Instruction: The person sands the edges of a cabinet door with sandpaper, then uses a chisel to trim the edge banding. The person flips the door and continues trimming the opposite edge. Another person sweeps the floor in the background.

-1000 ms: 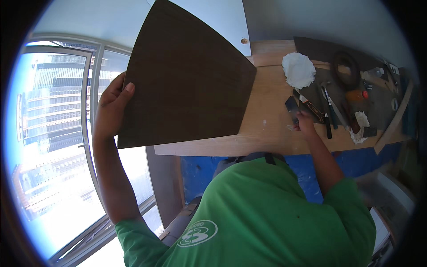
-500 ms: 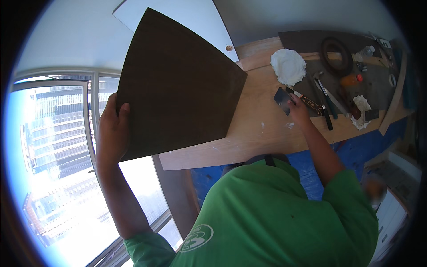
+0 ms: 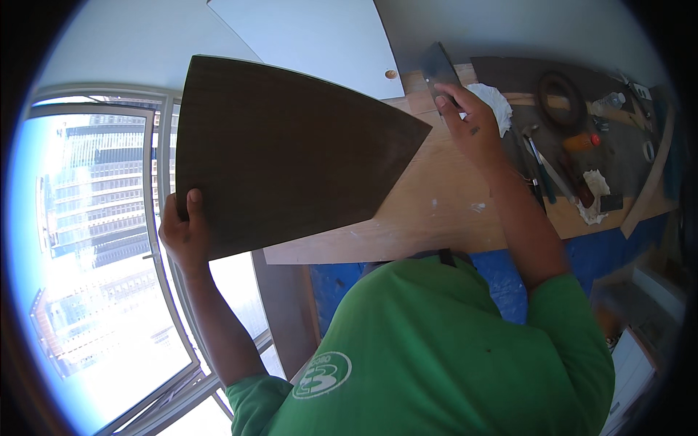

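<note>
A large dark brown board (image 3: pixel 291 152) with angled edges is held up over the left part of the wooden bench. My left hand (image 3: pixel 185 234) grips its lower left edge, thumb on the near face and the other fingers partly behind. In my right hand (image 3: pixel 472 129) is a flat, dark, rectangular scraper (image 3: pixel 440 64), raised beyond the board's right corner and apart from it. Just behind that hand lies a crumpled white sheet or mass (image 3: pixel 498 106), partly covered by it; what it is made of I cannot tell.
On the right of the bench (image 3: pixel 414 236) lie a hammer (image 3: pixel 536 149), a dark ring (image 3: pixel 541 102), an orange bottle (image 3: pixel 579 142), a clear bottle (image 3: pixel 609 103) and a small white crumpled piece (image 3: pixel 596 190). A white panel (image 3: pixel 327 43) stands behind. Left is a window (image 3: pixel 102 218).
My right hand has lifted the scraper from among the tools, away from me and slightly left. The board's top has tipped down and left, with my left hand lower on its edge.
</note>
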{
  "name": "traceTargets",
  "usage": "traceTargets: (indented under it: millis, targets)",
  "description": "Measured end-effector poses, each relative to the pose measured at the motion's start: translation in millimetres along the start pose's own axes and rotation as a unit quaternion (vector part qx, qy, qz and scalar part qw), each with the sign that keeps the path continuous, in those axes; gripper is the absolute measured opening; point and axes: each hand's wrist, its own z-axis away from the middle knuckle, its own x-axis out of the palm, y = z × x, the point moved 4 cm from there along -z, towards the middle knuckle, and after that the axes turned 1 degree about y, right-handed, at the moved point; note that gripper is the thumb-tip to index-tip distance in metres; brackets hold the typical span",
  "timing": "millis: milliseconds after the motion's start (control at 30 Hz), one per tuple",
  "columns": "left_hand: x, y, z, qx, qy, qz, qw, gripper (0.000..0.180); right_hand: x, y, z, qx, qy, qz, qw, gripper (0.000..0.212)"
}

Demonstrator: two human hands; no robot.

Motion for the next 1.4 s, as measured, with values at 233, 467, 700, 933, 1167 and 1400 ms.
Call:
traceTargets:
  millis: [233,467,700,933,1167,1400]
  targets:
    - [-16,-57,37,0.013,0.042,0.087,0.995,0.047,50,-79,-6,-0.114,-0.131,-0.100,0.980,0.046]
    - [-26,-57,59,0.054,0.053,0.127,0.989,0.054,85,-109,8,-0.192,-0.182,-0.176,0.948,0.037]
    - [-30,-59,65,0.070,0.067,0.121,0.988,0.057,88,-115,15,-0.171,-0.182,-0.198,0.948,0.033]
    - [-29,-58,64,0.081,0.066,0.132,0.986,0.056,86,-117,17,-0.154,-0.149,-0.185,0.959,0.034]
    - [-28,-54,63,0.081,0.066,0.140,0.985,0.052,86,-121,20,-0.143,-0.094,-0.168,0.971,0.031]
    - [-29,-50,65,0.097,0.078,0.128,0.984,0.051,87,-123,21,-0.130,-0.099,-0.150,0.975,0.034]
